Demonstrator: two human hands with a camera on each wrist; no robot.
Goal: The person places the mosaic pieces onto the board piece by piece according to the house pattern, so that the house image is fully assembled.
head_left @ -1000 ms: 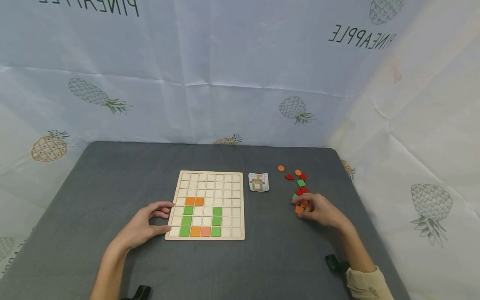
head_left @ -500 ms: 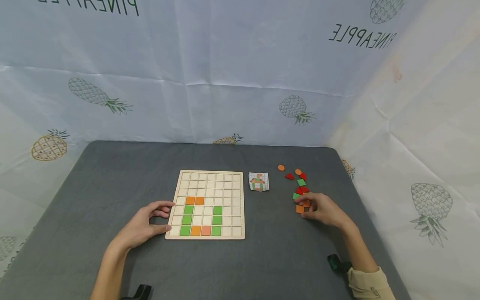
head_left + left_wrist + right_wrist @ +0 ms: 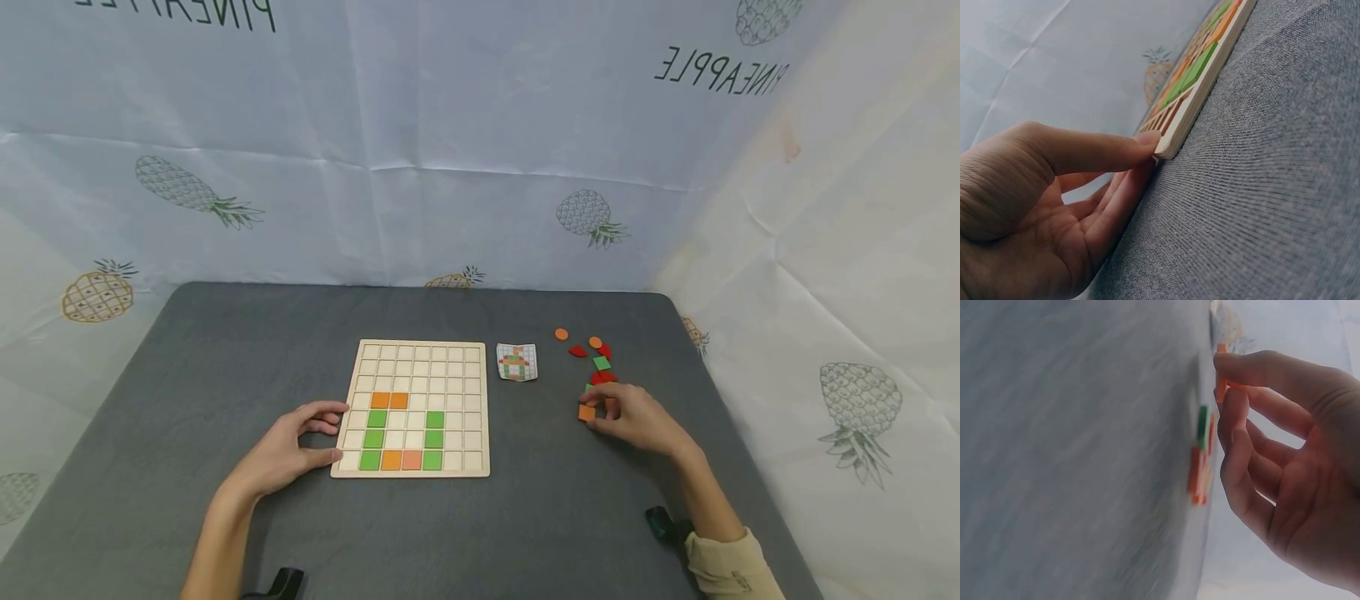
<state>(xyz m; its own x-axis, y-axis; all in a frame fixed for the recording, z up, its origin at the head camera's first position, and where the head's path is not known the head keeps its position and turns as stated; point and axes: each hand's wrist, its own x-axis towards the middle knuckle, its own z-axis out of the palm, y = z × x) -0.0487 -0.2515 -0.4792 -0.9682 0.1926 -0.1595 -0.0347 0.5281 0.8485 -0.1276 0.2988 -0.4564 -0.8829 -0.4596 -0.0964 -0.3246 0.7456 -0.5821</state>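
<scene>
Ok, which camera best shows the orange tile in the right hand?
The right wrist view: it shows the orange tile closest, edge-on, pinched by the right hand. The head view shows its square face, but small; the left wrist view doesn't show it.

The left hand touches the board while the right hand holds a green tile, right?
Not quite: the tile in the right hand is orange, not green, as the head view shows. The left hand does touch the board.
</scene>
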